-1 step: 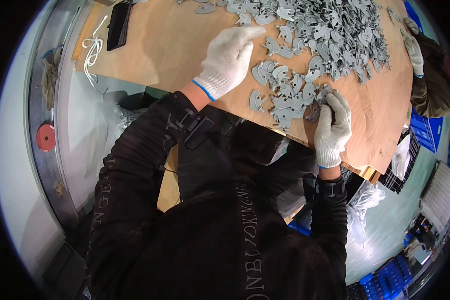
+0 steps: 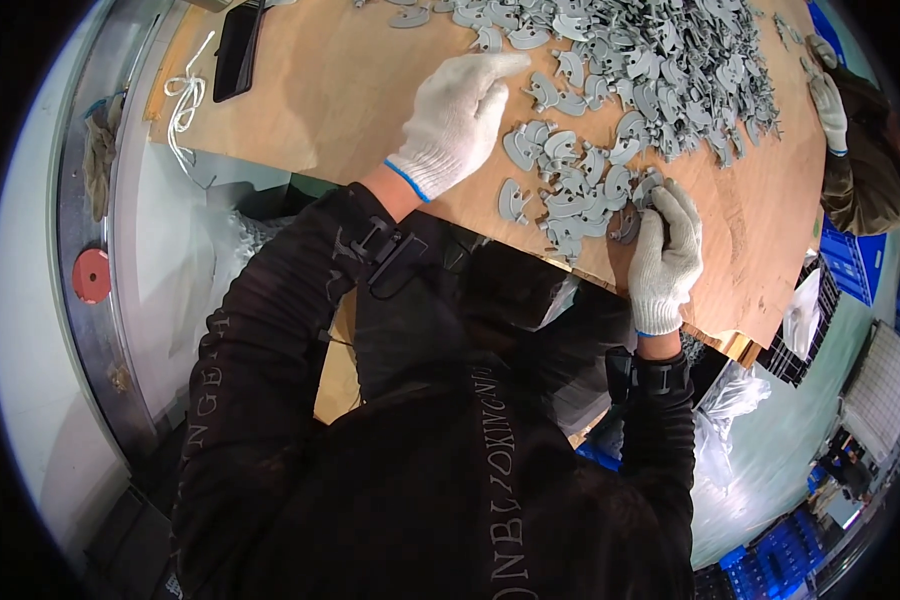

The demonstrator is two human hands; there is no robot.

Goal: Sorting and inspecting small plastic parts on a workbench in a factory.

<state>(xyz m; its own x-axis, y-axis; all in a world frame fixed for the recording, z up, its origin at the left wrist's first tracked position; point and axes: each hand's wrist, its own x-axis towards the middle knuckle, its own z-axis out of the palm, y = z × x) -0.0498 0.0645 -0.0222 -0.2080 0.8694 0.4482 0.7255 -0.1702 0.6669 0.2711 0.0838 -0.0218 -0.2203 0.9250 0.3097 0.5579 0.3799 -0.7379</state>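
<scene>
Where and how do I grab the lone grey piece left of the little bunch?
Probably pinch the lone grey piece by its rounded edge, coming from the left: that edge faces left, and the little bunch sits on its right.

Black top (image 2: pixel 370 490), dark trousers (image 2: pixel 405 315), white gloves (image 2: pixel 435 150)

Knitted gloves with ribbed, blue-edged cuffs (image 2: pixel 422 175) cover the left hand (image 2: pixel 455 115) at 12 o'clock and the right hand (image 2: pixel 668 250) near 3. Pale lettering (image 2: pixel 507 535) marks the top's front at 6 and the creased left sleeve (image 2: pixel 280 275) between 8 and 9. Black strapped devices (image 2: pixel 395 262) sit at both sleeve ends.
</scene>
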